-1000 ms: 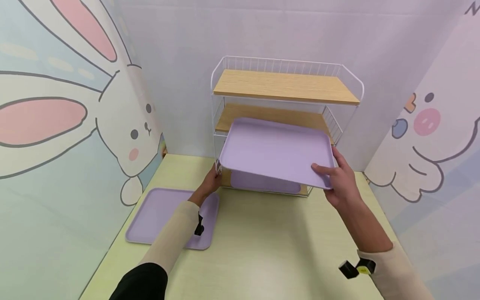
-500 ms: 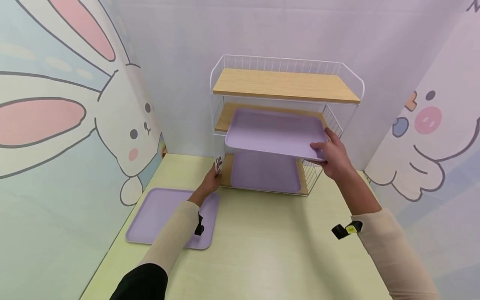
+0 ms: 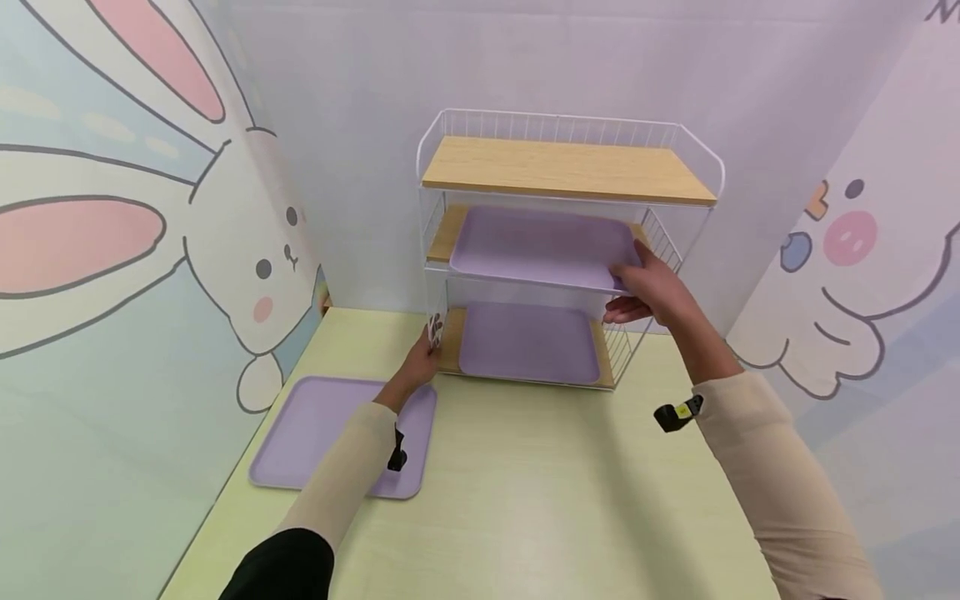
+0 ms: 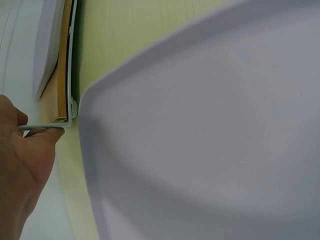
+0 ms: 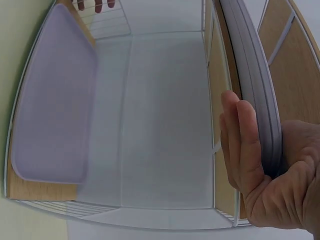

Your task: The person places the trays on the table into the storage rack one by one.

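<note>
At the middle level of the white wire shelf rack (image 3: pixel 705 225), the right hand (image 3: pixel 645 292) grips the near right corner of a lilac tray (image 3: pixel 540 246). The thumb lies on top of the tray's rim and the other fingers (image 5: pixel 245 150) are straight and pressed against its underside, so the edge is pinched between them. Beyond these fingers the tray lies almost flat on the middle wooden board, with most of its length inside the rack. Below the fingers a second lilac tray (image 3: pixel 528 342) lies flat on the bottom board. Above them is the top wooden board (image 3: pixel 562 171), with the wire rail around it.

The left hand (image 3: pixel 422 360) is at the lower left front corner of the rack. In the left wrist view the fingers (image 4: pixel 30 150) are curled round a thin white wire of the frame (image 4: pixel 47 125), just beside the edge of the bottom board. Their tips show small in the right wrist view, at the far wire wall. Close behind this hand, under the forearm, a third lilac tray (image 3: pixel 322 433) lies flat on the pale green table (image 3: pixel 525 500), near its left edge. This tray and the rack are just apart from each other.
</note>
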A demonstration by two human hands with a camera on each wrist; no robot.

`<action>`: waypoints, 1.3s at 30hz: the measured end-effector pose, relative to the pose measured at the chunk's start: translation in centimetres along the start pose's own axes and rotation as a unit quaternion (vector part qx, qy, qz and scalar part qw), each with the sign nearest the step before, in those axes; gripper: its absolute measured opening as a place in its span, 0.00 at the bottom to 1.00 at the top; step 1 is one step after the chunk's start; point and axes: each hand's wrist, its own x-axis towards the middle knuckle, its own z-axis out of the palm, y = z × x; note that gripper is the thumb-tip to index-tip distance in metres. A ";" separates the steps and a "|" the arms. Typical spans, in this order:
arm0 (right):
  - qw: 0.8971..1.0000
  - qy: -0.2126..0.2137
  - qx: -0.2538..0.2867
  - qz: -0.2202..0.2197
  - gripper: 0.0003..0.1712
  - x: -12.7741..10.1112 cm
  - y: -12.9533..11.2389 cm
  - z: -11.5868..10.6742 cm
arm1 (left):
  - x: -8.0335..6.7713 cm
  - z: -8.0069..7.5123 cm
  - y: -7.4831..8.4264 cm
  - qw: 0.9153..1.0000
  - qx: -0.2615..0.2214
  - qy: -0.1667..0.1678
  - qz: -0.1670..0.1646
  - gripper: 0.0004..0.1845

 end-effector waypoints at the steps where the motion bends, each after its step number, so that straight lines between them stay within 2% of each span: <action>1: 1.000 0.000 -0.004 0.003 0.55 0.1 -0.1 0.0 | -0.1 0.1 0.1 1.000 0.000 0.001 0.002 0.38; 10: 1.000 0.006 0.020 0.019 0.56 0.4 -0.1 -0.2 | -0.2 0.1 0.0 1.000 0.004 -0.004 0.009 0.38; 15: 0.996 0.008 0.085 0.010 0.58 0.2 0.8 -0.1 | -0.3 0.0 -0.4 1.000 -0.002 -0.006 0.012 0.39; 19: 0.988 0.002 0.157 -0.013 0.59 -0.2 1.8 -0.2 | -0.3 0.0 -0.4 1.000 0.005 0.000 0.022 0.40; 22: 0.981 0.007 0.190 -0.042 0.57 -0.7 2.7 0.0 | -0.2 0.0 -0.5 1.000 0.007 0.001 0.027 0.40; 27: 0.972 0.024 0.211 -0.100 0.55 -1.7 4.2 0.7 | 0.0 0.0 -0.6 1.000 0.001 -0.004 0.019 0.39; 31: 0.960 0.036 0.242 -0.138 0.54 -2.4 5.4 1.4 | 0.0 0.1 -0.4 1.000 0.004 -0.004 0.012 0.37; 39: 0.942 0.070 0.276 -0.176 0.52 -3.7 8.0 2.6 | 0.0 0.1 -0.3 1.000 -0.001 -0.002 0.012 0.39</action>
